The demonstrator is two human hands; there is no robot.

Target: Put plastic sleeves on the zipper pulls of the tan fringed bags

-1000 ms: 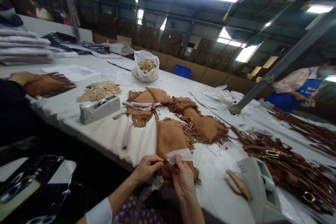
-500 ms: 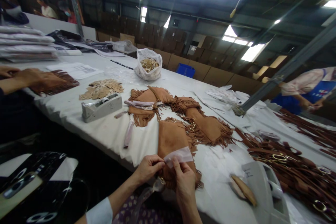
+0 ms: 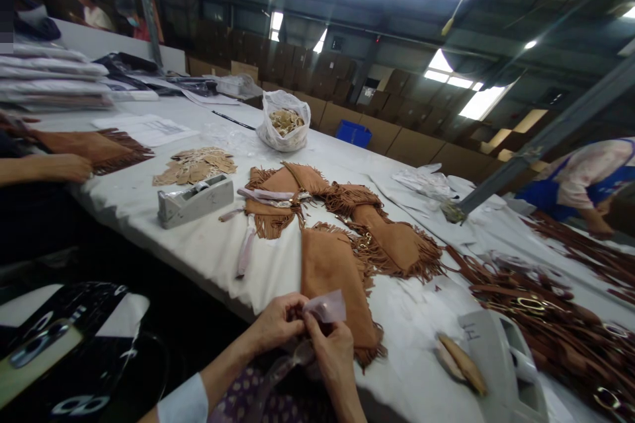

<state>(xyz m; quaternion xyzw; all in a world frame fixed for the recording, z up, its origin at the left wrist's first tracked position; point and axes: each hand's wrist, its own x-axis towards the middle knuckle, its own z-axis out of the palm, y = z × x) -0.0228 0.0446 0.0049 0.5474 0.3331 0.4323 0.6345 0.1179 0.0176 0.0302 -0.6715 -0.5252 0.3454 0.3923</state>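
Suede piece (image 3: 332, 271) on tabletop (image 3: 208, 244); left hand (image 3: 278, 320) and right hand (image 3: 333, 353) pinch closed on tape strip (image 3: 327, 307) at its near end.

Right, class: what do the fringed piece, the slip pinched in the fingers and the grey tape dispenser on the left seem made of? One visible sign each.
The fringed piece looks like suede or suede-like cloth: matt, soft tan face, cut fringe. The slip seems thin plastic film or tape: translucent, glossy. The tape dispenser is probably moulded plastic: smooth, grey shell.
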